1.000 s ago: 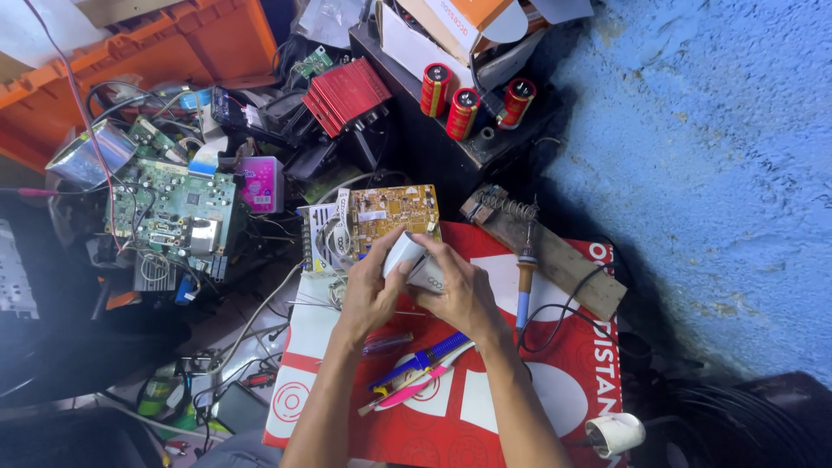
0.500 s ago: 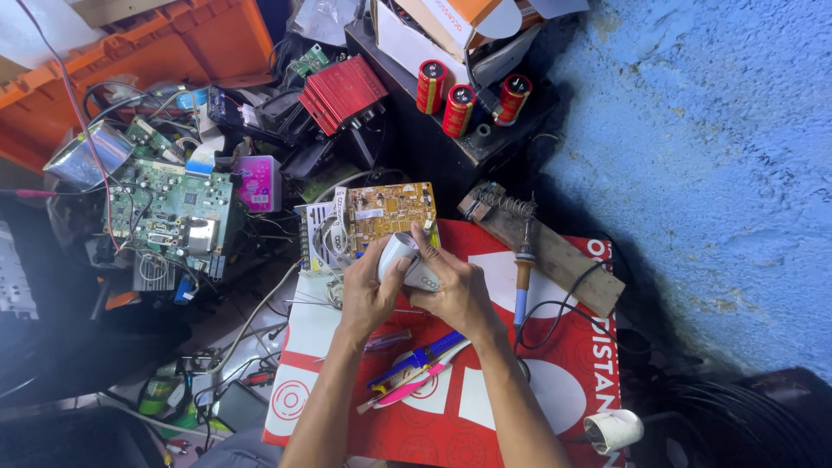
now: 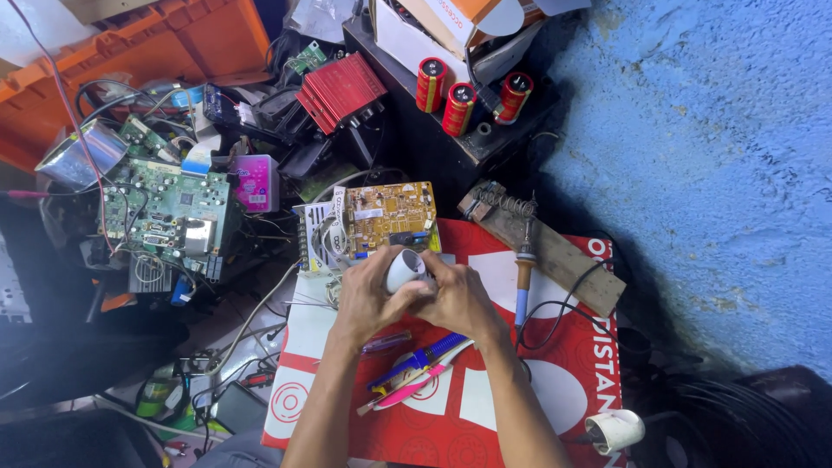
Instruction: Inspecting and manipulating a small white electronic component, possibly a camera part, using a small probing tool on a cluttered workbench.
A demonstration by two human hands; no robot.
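Both hands close around one small white rounded part [image 3: 404,270], held above the far edge of the red and white sheet [image 3: 485,407], just near of the yellow circuit board [image 3: 390,217]. Your left hand [image 3: 368,299] cups the part from the left; your right hand [image 3: 459,299] grips it from the right, fingers wrapped over it. Keep the part between both palms and hold your wrists steady, since loose tools lie directly below: a blue tool [image 3: 425,357] and a pink tool [image 3: 416,387]. Keep your right forearm away from the soldering iron [image 3: 523,277], which rests on the wooden block [image 3: 555,256] to the right.

Containers: the orange crate [image 3: 156,52] at far left and the open cardboard box [image 3: 451,22] at far centre. Their contents cannot be made out.
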